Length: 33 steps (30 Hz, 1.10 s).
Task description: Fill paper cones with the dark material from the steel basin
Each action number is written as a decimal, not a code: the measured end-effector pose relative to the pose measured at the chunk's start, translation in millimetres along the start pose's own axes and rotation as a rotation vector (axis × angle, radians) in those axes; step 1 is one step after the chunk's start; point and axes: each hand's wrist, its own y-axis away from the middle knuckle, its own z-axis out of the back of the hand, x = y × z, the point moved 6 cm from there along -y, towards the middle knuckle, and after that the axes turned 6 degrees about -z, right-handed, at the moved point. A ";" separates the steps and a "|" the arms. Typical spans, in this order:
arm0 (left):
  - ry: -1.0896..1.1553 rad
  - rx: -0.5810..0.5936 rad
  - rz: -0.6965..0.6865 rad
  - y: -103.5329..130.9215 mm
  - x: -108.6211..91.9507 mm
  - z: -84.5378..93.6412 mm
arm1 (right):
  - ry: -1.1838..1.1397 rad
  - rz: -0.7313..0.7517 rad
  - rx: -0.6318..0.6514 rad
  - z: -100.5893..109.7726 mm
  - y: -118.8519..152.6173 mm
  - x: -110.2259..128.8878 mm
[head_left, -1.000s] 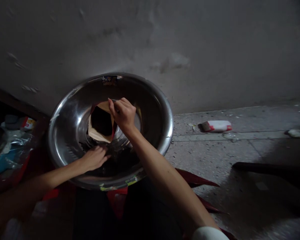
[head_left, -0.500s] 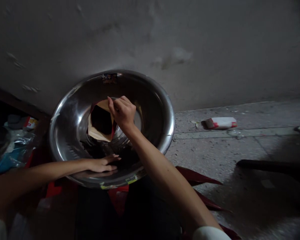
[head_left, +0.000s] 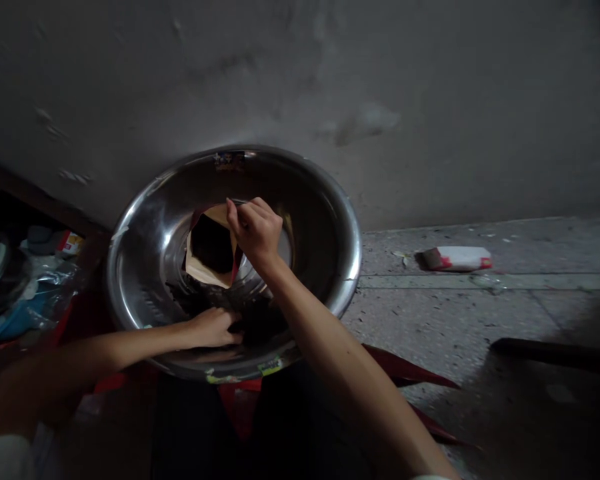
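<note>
A wide stainless steel basin (head_left: 349, 260) holds a paper bag (head_left: 211, 275), red outside and tan inside, standing with its mouth open and a dark interior. My right hand (head_left: 257, 227) is closed on the bag's right rim, thumb and fingers pinched together. Dark loose material (head_left: 263, 320) lies in the near part of the basin; its kind is hard to tell in the dim light. My left hand (head_left: 215, 328) is at the left edge of this material, its fingers curled down into it, fingertips partly hidden.
Behind the basin rises a grey wall (head_left: 430, 120). On the speckled floor to the right lies a white and red carton (head_left: 457, 258). Dark red pointed pieces (head_left: 410, 370) stick out at the near right. Plastic bags (head_left: 50, 293) and other items crowd the left side.
My left hand's outstretched fingers have curled into the dark material. My right hand still grips the bag's rim. The whole view has shifted slightly.
</note>
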 end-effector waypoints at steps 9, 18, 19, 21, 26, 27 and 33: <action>0.230 -0.184 -0.018 38.9 -55.3 76.9 | 0.014 0.031 -0.021 1.7 -0.4 3.6; -0.096 -0.843 0.102 58.3 -56.8 176.5 | -0.010 0.083 -0.053 6.2 -0.3 8.4; -0.187 -0.838 0.118 52.5 -53.9 179.3 | -0.017 0.093 -0.052 6.2 0.0 9.2; -0.347 -0.803 0.135 39.4 -49.3 180.2 | -0.023 0.104 -0.044 5.7 0.7 10.3; -0.509 -0.945 0.100 37.4 -47.9 171.5 | -0.009 0.096 -0.020 4.8 0.9 11.0; -0.500 -0.919 0.050 38.6 -48.6 164.0 | -0.004 0.091 -0.021 4.9 0.4 11.0; -0.313 -0.079 -0.585 24.1 -58.7 54.6 | 0.047 0.043 0.044 0.2 -2.8 9.0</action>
